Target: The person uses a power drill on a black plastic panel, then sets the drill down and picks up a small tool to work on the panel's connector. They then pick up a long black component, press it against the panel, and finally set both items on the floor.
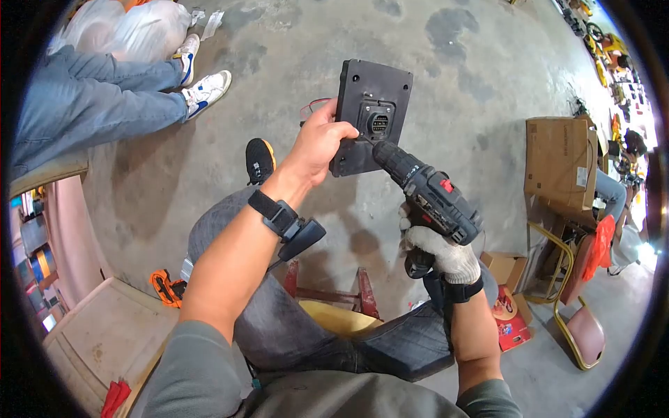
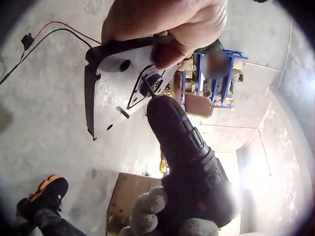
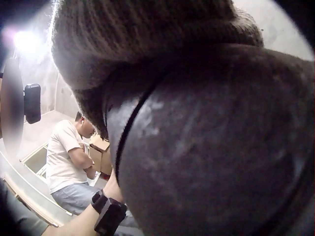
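Note:
My bare left hand (image 1: 317, 148) grips a black rectangular panel (image 1: 382, 80) by its left edge, thumb on the face and fingers behind. A round multi-pin connector (image 1: 378, 124) on a square mount sits in the panel's middle. My right hand (image 1: 449, 254), in a white knit glove, holds a black cordless drill (image 1: 435, 191) by its handle. In the left wrist view, the thin bit (image 2: 147, 86) of the drill reaches the connector mount, close to the left thumb. A red and a black wire (image 2: 64, 24) trail from behind the panel. The drill's dark body (image 3: 211, 132) fills most of the right wrist view.
A person in jeans (image 1: 118, 76) sits at the left. Cardboard boxes (image 1: 557, 160) and a chair (image 1: 582, 334) stand on the right. A red-legged stool (image 1: 366, 289) is between my knees; an orange tool (image 1: 167, 287) lies near the pale board (image 1: 104, 320) at left.

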The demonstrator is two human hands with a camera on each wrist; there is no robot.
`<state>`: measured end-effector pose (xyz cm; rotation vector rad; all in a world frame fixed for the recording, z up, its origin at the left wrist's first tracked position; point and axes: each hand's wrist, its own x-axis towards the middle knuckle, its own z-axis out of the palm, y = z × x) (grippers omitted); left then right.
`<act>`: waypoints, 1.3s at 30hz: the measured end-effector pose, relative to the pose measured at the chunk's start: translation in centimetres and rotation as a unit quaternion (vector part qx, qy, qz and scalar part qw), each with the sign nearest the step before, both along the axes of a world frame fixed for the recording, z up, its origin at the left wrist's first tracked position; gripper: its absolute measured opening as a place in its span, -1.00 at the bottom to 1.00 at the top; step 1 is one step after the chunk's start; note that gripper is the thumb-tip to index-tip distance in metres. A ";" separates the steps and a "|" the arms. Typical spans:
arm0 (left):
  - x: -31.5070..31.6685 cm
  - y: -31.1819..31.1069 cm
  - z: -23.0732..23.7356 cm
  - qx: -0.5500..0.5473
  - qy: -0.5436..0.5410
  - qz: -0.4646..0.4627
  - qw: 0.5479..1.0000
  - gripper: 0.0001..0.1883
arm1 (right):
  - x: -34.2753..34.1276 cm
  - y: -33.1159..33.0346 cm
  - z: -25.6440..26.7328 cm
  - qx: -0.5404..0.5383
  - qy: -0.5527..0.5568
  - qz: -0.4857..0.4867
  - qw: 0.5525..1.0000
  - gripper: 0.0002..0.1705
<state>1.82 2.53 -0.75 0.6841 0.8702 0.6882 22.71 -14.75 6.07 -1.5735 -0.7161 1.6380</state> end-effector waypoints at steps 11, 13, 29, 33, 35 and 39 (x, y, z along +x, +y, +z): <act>0.1 -0.1 0.4 0.005 0.006 -0.001 1.000 -0.48 | -0.7 0.5 0.4 -0.023 0.005 -0.014 1.000 -0.55; 0.0 -0.2 0.3 0.007 0.007 -0.002 1.000 -0.48 | -0.8 0.6 0.7 -0.025 0.007 -0.013 1.000 -0.55; 0.2 -0.3 0.3 0.020 0.007 0.001 1.000 -0.46 | -0.3 0.3 0.0 -0.004 -0.011 -0.002 1.000 -0.57; 0.3 -0.3 0.7 0.003 0.013 -0.003 1.000 -0.45 | -0.3 0.2 0.1 0.003 -0.007 -0.010 1.000 -0.56; 0.6 -0.5 0.9 0.002 0.006 0.025 1.000 -0.48 | 0.1 0.0 -0.1 -0.006 0.016 0.013 1.000 -0.56; 0.7 -0.8 0.6 0.032 0.018 0.028 0.999 -0.46 | 0.1 0.0 -0.5 0.014 -0.020 0.020 0.999 -0.56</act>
